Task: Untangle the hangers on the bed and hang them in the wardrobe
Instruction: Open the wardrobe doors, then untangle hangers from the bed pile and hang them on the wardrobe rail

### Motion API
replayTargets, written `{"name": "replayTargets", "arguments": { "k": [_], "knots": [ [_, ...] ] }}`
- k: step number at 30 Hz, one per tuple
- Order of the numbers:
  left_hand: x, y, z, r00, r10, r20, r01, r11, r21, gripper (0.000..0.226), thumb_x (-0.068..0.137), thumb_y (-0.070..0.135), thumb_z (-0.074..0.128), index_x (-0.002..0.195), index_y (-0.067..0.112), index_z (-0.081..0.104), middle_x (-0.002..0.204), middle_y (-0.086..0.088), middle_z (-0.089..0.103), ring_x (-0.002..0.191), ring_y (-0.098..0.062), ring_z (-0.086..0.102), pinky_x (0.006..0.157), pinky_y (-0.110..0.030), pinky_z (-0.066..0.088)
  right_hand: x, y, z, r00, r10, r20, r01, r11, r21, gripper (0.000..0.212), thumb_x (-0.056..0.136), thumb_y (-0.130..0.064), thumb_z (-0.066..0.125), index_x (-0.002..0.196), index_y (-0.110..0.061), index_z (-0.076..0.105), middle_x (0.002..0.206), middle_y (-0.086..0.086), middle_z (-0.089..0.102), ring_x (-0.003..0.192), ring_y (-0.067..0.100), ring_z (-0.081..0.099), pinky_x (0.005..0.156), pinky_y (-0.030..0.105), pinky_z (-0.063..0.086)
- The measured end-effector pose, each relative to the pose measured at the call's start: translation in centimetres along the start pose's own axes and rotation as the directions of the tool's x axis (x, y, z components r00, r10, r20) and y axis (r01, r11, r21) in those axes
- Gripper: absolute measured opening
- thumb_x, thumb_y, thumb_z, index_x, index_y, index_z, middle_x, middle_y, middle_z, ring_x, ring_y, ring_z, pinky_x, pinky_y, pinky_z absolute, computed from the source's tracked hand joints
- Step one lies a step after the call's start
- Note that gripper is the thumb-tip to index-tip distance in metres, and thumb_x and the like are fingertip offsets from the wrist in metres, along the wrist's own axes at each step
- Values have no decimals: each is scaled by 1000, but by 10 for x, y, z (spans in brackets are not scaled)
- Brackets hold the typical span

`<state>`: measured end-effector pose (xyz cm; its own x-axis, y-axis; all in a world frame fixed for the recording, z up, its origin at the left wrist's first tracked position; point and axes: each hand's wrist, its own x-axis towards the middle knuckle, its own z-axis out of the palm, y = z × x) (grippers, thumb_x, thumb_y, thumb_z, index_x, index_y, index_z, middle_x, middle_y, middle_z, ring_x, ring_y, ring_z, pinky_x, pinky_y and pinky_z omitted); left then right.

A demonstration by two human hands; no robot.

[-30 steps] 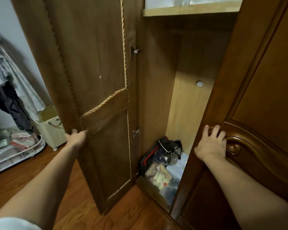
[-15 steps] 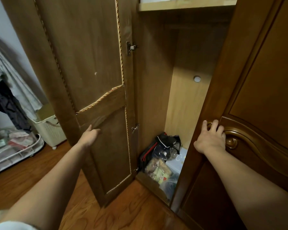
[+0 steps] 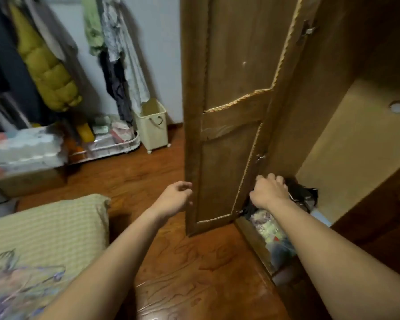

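At the lower left of the frame, the hangers (image 3: 21,280) lie in a blurred tangle on the bed (image 3: 56,227), untouched. The wardrobe (image 3: 346,139) stands open at right. The left hand (image 3: 174,199) hangs loosely curled by the door (image 3: 229,88) edge; the right hand (image 3: 269,192) looks curled too, its grip unclear. Yanking the tangle apart could snag hooks or bend them.

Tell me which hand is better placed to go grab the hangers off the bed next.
Left, probably. The left hand hangs empty beside the open wardrobe door, on the side of the bed where the hangers lie. The right hand is over by the wardrobe opening.
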<state>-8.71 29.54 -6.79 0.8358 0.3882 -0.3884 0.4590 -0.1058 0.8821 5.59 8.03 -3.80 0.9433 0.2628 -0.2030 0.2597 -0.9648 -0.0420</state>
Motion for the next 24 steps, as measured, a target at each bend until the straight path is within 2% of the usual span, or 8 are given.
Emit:
{"name": "replayTargets", "arguments": {
  "k": [5, 7, 9, 11, 14, 17, 19, 24],
  "knots": [
    [-74, -127, -74, 984, -145, -108, 135, 986, -97, 21, 86, 28, 57, 106, 27, 61, 96, -2, 69, 66, -14, 65, 59, -26, 45, -32, -148, 63, 950, -277, 146, 283, 959, -26, 51, 96, -34, 49, 144, -17, 43, 146, 13, 41, 134, 36, 35, 108, 46, 38],
    [-127, -188, -108, 943, -260, -206, 204, 945, -257, 10, 83, 23, 57, 91, 23, 61, 83, -3, 64, 57, -15, 57, 57, -25, 41, -62, -210, 101, 898, -395, 196, 403, 915, 0, 52, 96, -34, 49, 145, -17, 43, 146, 13, 42, 134, 36, 36, 107, 46, 41],
    [-188, -248, -136, 867, -387, -314, 258, 888, -381, 7, 84, 18, 54, 78, 19, 57, 75, -7, 56, 55, -14, 50, 47, -17, 37, -101, -267, 138, 824, -496, 274, 516, 857, -3, 52, 96, -32, 48, 146, -17, 42, 147, 12, 42, 134, 36, 37, 106, 47, 44],
    [-246, -296, -152, 745, -515, -425, 293, 824, -485, 11, 82, 21, 53, 71, 18, 54, 76, -10, 55, 57, -17, 51, 44, -16, 31, -143, -309, 173, 735, -574, 362, 621, 783, -20, 52, 97, -31, 45, 146, -15, 41, 148, 14, 41, 134, 37, 37, 108, 45, 41],
    [-328, -367, -160, 535, -684, -496, 274, 696, -664, 23, 95, 20, 52, 72, 18, 55, 73, -4, 61, 55, -16, 55, 48, -18, 31, -211, -360, 222, 545, -703, 457, 806, 590, -53, 45, 97, -31, 44, 137, -11, 49, 141, 18, 49, 133, 35, 42, 110, 38, 35],
    [-383, -411, -153, 388, -775, -498, 212, 601, -770, 20, 95, 21, 51, 79, 17, 60, 76, -3, 65, 59, -16, 60, 52, -20, 36, -261, -392, 254, 396, -747, 534, 893, 449, -34, 40, 95, -29, 47, 131, -16, 56, 136, 16, 57, 128, 33, 50, 103, 33, 40],
    [-408, -425, -144, 327, -805, -495, 133, 558, -819, 21, 96, 16, 51, 78, 16, 60, 75, -6, 61, 59, -16, 56, 49, -18, 36, -279, -410, 274, 349, -740, 575, 916, 399, -42, 40, 91, -26, 52, 128, -15, 59, 134, 16, 59, 126, 32, 54, 99, 32, 43],
    [-429, -433, -119, 267, -873, -409, 64, 440, -896, 17, 96, 11, 49, 82, 15, 58, 76, -9, 57, 56, -16, 52, 48, -18, 30, -284, -435, 308, 312, -712, 628, 926, 377, -33, 41, 88, -27, 57, 126, -10, 61, 132, 16, 61, 123, 32, 55, 97, 31, 46]
  ]
}}
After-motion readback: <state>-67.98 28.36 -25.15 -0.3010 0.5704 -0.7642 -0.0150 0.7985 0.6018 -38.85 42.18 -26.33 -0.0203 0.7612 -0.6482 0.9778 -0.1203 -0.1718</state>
